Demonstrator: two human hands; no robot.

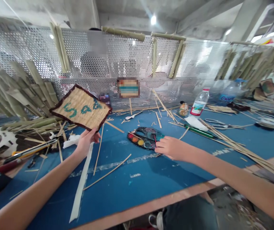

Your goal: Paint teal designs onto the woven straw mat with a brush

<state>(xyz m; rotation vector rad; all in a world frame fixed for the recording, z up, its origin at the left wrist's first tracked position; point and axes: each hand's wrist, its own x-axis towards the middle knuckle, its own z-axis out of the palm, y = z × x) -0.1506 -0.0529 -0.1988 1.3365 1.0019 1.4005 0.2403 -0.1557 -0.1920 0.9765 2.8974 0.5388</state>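
Observation:
My left hand (85,142) grips the lower edge of a woven bamboo mat (80,108) with a dark brown border and teal painted letters, lifted and tilted above the blue table (127,185). My right hand (171,148) is closed on a thin paintbrush (154,138), its tip down at a round paint palette (144,138) holding several colour wells. The palette lies flat on the table between my hands.
Thin bamboo strips (225,135) and splinters are scattered over the table. A plastic water bottle (200,102), a small jar (183,109), scissors (217,123) and a green-handled tool (199,131) lie at the right. A perforated metal screen (132,64) stands behind; a person sits beyond it.

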